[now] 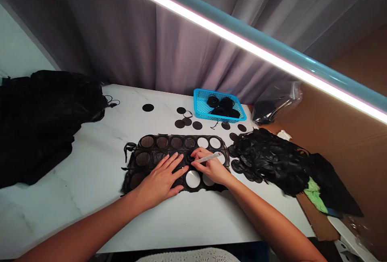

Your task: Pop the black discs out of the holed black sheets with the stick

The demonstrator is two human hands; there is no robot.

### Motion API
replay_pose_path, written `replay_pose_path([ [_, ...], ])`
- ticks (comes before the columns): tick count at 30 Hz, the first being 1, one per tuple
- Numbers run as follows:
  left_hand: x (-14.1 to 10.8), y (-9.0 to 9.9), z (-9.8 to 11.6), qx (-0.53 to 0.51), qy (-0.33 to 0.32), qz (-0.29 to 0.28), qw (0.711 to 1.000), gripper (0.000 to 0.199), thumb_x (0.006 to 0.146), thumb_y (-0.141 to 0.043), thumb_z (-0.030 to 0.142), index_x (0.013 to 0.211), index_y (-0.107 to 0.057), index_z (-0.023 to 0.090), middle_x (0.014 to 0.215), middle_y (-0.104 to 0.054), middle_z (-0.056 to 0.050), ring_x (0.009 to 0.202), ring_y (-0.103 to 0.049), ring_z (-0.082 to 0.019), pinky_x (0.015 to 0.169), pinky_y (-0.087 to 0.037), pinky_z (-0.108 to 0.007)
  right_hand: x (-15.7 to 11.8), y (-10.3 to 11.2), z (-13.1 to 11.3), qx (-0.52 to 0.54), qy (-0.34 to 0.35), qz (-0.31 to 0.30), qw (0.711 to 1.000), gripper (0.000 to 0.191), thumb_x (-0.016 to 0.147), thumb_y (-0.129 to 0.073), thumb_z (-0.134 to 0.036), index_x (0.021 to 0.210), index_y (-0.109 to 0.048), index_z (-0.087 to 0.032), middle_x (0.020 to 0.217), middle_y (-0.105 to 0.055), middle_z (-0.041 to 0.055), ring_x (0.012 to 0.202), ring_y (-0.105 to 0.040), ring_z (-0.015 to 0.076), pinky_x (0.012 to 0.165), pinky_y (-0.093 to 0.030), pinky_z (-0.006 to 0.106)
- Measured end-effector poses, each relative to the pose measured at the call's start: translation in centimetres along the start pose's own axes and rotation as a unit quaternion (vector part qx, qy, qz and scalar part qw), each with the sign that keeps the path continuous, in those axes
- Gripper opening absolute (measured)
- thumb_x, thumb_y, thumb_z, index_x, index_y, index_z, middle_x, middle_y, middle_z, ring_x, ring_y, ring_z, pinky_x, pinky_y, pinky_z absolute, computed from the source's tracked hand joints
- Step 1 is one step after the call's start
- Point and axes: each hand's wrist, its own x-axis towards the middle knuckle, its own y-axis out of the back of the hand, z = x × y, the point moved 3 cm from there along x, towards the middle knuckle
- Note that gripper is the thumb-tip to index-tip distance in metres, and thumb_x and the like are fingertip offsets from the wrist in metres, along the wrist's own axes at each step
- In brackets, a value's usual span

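A black sheet-like piece with rows of round openings lies on the white table. Some openings are dark, while others, such as the one at the front, show white. My left hand rests flat on its middle, fingers spread, holding nothing. In my right hand is a slim white pen-like tool, gripped between the fingers and slanting over the piece. Its tip is at a dark circle in the middle row, partly hidden by the fingers.
Black discs are scattered behind the piece, near a blue basket of black coils. A black heap lies at the right, black fabric at the left. A lit tube lamp crosses overhead.
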Motion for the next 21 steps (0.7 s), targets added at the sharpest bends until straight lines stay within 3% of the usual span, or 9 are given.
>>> replay_pose_path([
  [8, 0.0, 0.2, 0.1, -0.019, 0.003, 0.002, 1.0, 0.057, 0.092, -0.059, 0.041, 0.144, -0.042, 0.028, 0.159, -0.025, -0.008, 0.146, -0.021, -0.031, 0.116, -0.025, -0.049, 0.0, -0.2, -0.4, -0.058, 0.025, -0.008, 0.998, 0.02, 0.094, -0.056, -0.02, 0.074, -0.052, -0.019, 0.104, -0.056, 0.0052, 0.093, -0.056, 0.0167, 0.082, -0.046, 0.031],
  [12, -0.2, -0.2, 0.0, -0.038, 0.001, 0.011, 0.999, 0.059, 0.094, -0.058, 0.039, 0.148, -0.036, 0.028, 0.162, -0.012, -0.008, 0.147, -0.016, -0.031, 0.117, -0.024, -0.049, -1.0, -2.0, -1.0, -0.193, 0.048, 0.008, 0.98, 0.009, 0.094, -0.051, -0.016, 0.087, -0.056, -0.019, 0.112, -0.059, 0.011, 0.101, -0.054, 0.0236, 0.089, -0.047, 0.04],
  [15, -0.3, -0.4, -0.1, -0.049, -0.006, 0.013, 0.999, 0.057, 0.094, -0.056, 0.04, 0.147, -0.038, 0.027, 0.162, -0.011, -0.008, 0.147, -0.016, -0.03, 0.117, -0.024, -0.048, -1.3, -3.2, -1.2, -0.267, 0.072, 0.022, 0.961, 0.012, 0.094, -0.048, -0.012, 0.096, -0.058, -0.019, 0.119, -0.059, 0.0147, 0.108, -0.052, 0.0279, 0.094, -0.046, 0.044],
  [18, -0.3, -0.2, -0.2, -0.046, -0.003, 0.005, 0.999, 0.054, 0.095, -0.056, 0.043, 0.145, -0.042, 0.027, 0.161, -0.015, -0.009, 0.147, -0.017, -0.032, 0.117, -0.024, -0.05, -0.9, -1.0, -0.3, -0.242, 0.031, 0.111, 0.963, 0.017, 0.095, -0.042, -0.014, 0.096, -0.058, -0.02, 0.102, -0.064, 0.012, 0.094, -0.057, 0.0249, 0.082, -0.049, 0.038],
  [21, -0.4, 0.0, -0.1, -0.047, 0.0, 0.004, 0.999, 0.054, 0.094, -0.057, 0.042, 0.145, -0.042, 0.028, 0.161, -0.017, -0.008, 0.146, -0.018, -0.032, 0.117, -0.026, -0.05, -2.1, 4.5, 1.7, -0.196, -0.079, 0.25, 0.945, 0.02, 0.097, -0.039, -0.026, 0.093, -0.058, -0.019, 0.084, -0.065, 0.0074, 0.073, -0.058, 0.0196, 0.067, -0.046, 0.031],
])
